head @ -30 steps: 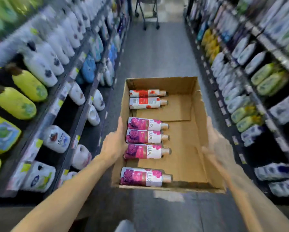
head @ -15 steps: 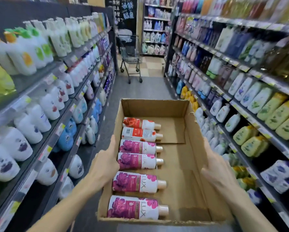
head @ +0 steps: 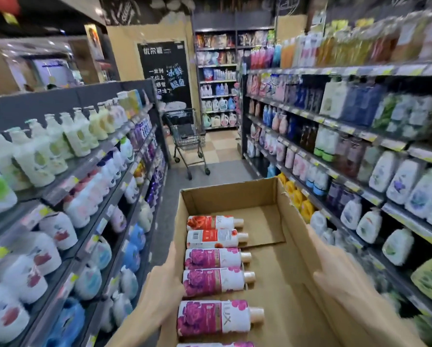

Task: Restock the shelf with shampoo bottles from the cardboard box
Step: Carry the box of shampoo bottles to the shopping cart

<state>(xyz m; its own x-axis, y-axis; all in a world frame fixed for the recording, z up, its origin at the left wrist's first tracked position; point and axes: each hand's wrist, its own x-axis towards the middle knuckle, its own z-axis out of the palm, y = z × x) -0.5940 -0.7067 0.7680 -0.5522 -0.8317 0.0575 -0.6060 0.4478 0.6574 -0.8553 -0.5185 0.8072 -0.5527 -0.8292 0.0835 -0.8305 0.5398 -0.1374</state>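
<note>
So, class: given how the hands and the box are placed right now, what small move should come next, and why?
Probably set the cardboard box down. The left hand and right hand each grip a side wall of it, so neither is free to lift a shampoo bottle, and the bottles all lie flat inside.

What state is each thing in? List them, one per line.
cardboard box: open-topped, carried between both hands, partly filled
shampoo bottles: lying on their sides in a row along the box's left side, caps pointing right
left hand: flat against the box's left wall
right hand: pressed on the box's right wall
shopping cart: standing unattended down the aisle
</note>
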